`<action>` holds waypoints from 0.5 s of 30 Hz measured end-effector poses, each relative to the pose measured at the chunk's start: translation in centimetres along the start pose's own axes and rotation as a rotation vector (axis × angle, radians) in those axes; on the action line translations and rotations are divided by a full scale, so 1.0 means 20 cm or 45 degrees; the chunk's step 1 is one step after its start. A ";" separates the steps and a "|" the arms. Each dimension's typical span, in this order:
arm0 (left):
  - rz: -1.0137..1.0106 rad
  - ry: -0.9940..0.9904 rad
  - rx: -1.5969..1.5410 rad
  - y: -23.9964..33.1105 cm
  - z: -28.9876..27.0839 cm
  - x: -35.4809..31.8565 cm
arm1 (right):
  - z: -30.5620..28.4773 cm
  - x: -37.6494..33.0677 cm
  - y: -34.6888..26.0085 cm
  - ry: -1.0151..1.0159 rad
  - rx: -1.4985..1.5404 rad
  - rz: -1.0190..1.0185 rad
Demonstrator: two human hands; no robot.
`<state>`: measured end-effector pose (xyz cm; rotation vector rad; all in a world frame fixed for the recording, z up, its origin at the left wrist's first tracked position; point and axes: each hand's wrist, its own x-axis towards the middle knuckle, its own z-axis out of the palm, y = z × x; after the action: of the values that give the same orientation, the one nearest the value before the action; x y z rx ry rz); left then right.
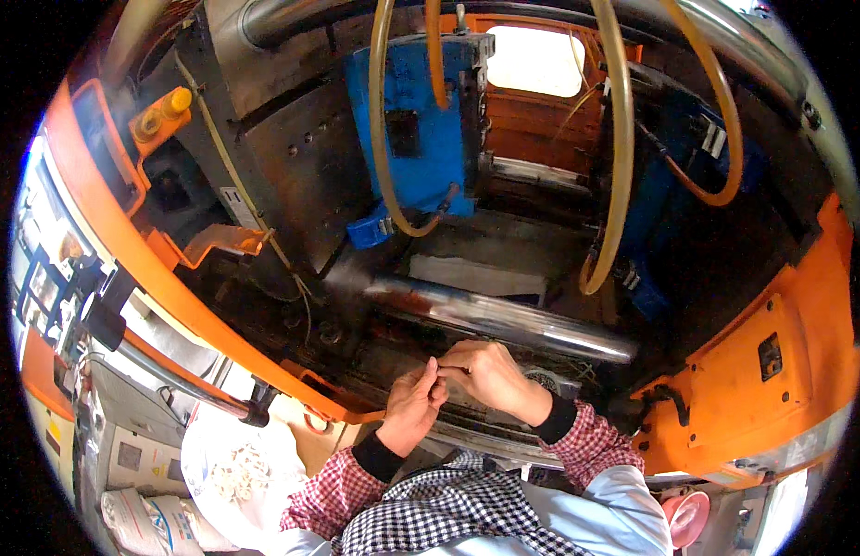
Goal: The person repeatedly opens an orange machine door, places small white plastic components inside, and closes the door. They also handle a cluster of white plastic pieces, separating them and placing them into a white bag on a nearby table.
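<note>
The person's left hand [413,403] and right hand [490,372] meet fingertip to fingertip just below the long polished steel tie bar [504,320], which runs lower right. Whatever they pinch is too small to tell.

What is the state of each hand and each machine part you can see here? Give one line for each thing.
left hand: fingers pinched together, touching the right hand
right hand: curled, fingertips meeting the left hand; what it holds is too small to tell
steel bar: shiny, lying crosswise above the hands
blue block: drawn apart from the dark block opposite
yellow hoses: hanging in loops
white bag: open, holding small white pieces
</note>
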<state>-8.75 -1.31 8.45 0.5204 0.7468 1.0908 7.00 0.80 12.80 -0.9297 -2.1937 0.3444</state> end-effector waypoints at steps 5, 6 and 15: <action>0.008 -0.104 -0.060 0.00 -0.02 0.02 | -0.02 0.01 0.03 0.047 -0.111 -0.122; 0.025 -0.068 -0.058 0.00 -0.02 0.01 | -0.02 0.03 0.06 0.098 -0.114 -0.118; 0.047 -0.129 0.205 0.04 -0.06 -0.12 | -0.29 1.02 0.87 1.469 -0.085 0.325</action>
<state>-10.72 -3.25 8.98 0.7234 0.7420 1.0353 10.21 27.33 18.91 -1.0673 -1.0368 -0.1512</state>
